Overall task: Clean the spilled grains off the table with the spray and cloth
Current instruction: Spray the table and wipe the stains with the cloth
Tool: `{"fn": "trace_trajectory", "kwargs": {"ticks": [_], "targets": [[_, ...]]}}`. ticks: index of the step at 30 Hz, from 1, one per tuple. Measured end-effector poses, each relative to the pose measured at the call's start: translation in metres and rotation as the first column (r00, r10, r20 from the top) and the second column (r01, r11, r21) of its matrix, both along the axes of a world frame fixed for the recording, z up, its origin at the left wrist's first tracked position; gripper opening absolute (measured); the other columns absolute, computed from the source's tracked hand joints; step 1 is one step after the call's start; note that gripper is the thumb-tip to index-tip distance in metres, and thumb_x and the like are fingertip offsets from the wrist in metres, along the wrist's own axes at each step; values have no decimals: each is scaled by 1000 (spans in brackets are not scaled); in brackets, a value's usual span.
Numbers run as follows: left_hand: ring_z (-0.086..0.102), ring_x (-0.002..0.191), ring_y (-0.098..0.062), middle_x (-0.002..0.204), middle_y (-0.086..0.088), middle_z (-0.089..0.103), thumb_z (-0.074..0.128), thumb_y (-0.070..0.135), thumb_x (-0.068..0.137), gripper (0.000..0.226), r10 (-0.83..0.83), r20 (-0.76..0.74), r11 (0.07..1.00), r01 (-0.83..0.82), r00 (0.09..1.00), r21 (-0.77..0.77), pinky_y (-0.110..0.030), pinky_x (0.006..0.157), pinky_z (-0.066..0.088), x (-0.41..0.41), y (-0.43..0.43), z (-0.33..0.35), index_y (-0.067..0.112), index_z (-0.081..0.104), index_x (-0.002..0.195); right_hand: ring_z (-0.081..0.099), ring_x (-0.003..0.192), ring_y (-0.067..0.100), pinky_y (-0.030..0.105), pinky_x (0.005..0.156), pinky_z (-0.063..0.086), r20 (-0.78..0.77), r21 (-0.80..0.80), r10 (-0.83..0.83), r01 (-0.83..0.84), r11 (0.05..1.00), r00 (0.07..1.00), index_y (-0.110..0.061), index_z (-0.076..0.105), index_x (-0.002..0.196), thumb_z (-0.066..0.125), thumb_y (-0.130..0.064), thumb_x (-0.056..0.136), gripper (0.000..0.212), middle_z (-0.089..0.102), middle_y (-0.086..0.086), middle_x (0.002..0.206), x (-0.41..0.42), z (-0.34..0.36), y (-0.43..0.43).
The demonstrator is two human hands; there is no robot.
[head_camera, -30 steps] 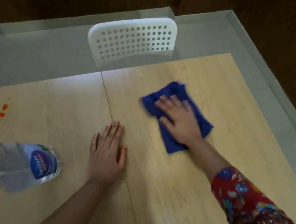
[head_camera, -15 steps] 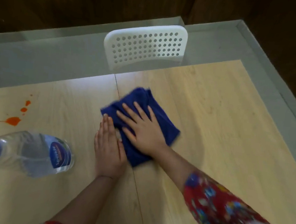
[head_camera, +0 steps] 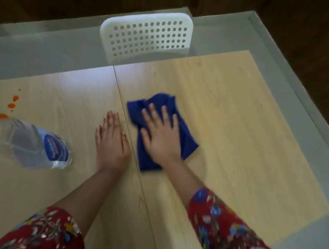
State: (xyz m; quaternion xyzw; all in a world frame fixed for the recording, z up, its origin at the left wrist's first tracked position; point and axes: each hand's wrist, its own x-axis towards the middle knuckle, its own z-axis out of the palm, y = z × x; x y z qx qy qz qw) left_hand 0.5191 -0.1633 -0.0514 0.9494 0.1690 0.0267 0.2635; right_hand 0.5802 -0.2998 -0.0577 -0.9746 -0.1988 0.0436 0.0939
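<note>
A dark blue cloth (head_camera: 186, 140) lies crumpled on the light wooden table (head_camera: 239, 131), just right of the seam between the two tabletops. My right hand (head_camera: 160, 136) presses flat on it with fingers spread. My left hand (head_camera: 112, 139) rests flat on the table left of the seam, a little apart from the cloth. A clear spray bottle (head_camera: 27, 143) with a blue label and blue top stands at the left edge. Orange spots (head_camera: 11, 105) mark the table behind the bottle. No grains are visible.
A white perforated chair back (head_camera: 148, 36) stands against the table's far edge. Grey floor borders the table at the back and right, with dark wood walls beyond. The table's right corner (head_camera: 328, 210) lies near my right sleeve.
My right hand slid the cloth left up against my left hand, then back to the right of the seam. My left hand stayed flat in place.
</note>
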Motion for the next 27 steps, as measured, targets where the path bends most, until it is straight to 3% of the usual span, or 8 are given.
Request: {"fn": "trace_trajectory", "kwargs": {"ticks": [4, 7, 11, 13, 16, 20, 23, 27], "targets": [[15, 148, -20, 161, -7, 17, 34, 22, 98, 58, 13, 67, 997, -8, 998, -73, -40, 121, 10, -11, 5, 7, 9, 19, 153, 10, 150, 19, 48, 120, 11, -14, -30, 89, -89, 996, 996, -35, 22, 153, 31, -53, 98, 59, 13, -12, 162, -84, 1, -83], [0, 149, -19, 163, -4, 1, 39, 32, 99, 67, -145, -61, 989, 143, 988, -37, -40, 122, 3, -48, -2, 14, 14, 7, 155, 13, 150, 24, 54, 117, 15, -22, -167, -282, 275, 947, 959, -37, 22, 153, 24, -60, 93, 64, 14, -8, 162, -74, 1, -177], [-24, 145, -10, 158, 7, -27, 15, 62, 89, 80, -289, -254, 956, 290, 923, -34, -39, 118, -13, -120, -25, 13, 23, -15, 152, -2, 150, 28, 62, 116, 3, -77, -142, -640, 627, 766, 765, -39, 9, 154, 17, -58, 96, 62, 0, -7, 164, -19, 7, -189], [-32, 141, -8, 154, 8, -35, 6, 68, 85, 83, -279, -345, 952, 304, 896, 20, -40, 117, -19, -135, -30, 9, 24, -25, 148, -2, 150, 30, 63, 115, 0, -62, -112, -544, 536, 837, 837, -38, 10, 154, 24, -54, 98, 60, 1, -8, 164, -11, 3, -146], [-35, 139, -6, 151, 10, -39, 1, 68, 81, 82, -290, -378, 954, 295, 879, -47, -38, 113, -23, -133, -26, 10, 26, -31, 144, 8, 150, 31, 62, 116, 5, 9, -74, -192, 193, 978, 981, -34, 21, 153, 28, -51, 98, 58, 13, -6, 163, -69, 1, -79], [-37, 136, -1, 149, 15, -40, 0, 66, 82, 74, -344, -397, 939, 316, 851, -137, -37, 111, -24, -129, -21, 12, 36, -30, 142, 8, 150, 26, 57, 118, 10, -50, -28, 133, -134, 991, 990, -38, 22, 153, 32, -52, 99, 56, 15, -10, 162, -184, 9, -113], [-43, 132, -5, 142, 15, -48, 8, 62, 86, 73, -376, -451, 925, 357, 809, -130, -39, 109, -27, -125, -23, 15, 36, -33, 141, 13, 150, 26, 61, 114, 17, -38, -123, -96, 90, 988, 995, -39, 27, 151, 30, -56, 95, 58, 19, -9, 161, -174, 1, -196], [-42, 133, -8, 142, 12, -49, 7, 62, 84, 75, -353, -465, 928, 365, 812, -68, -41, 109, -26, -126, -27, 16, 34, -31, 143, 4, 150, 31, 67, 112, 6, -66, -122, -574, 564, 817, 816, -41, 17, 153, 13, -62, 90, 66, 9, -8, 163, -103, 3, -193]]}}
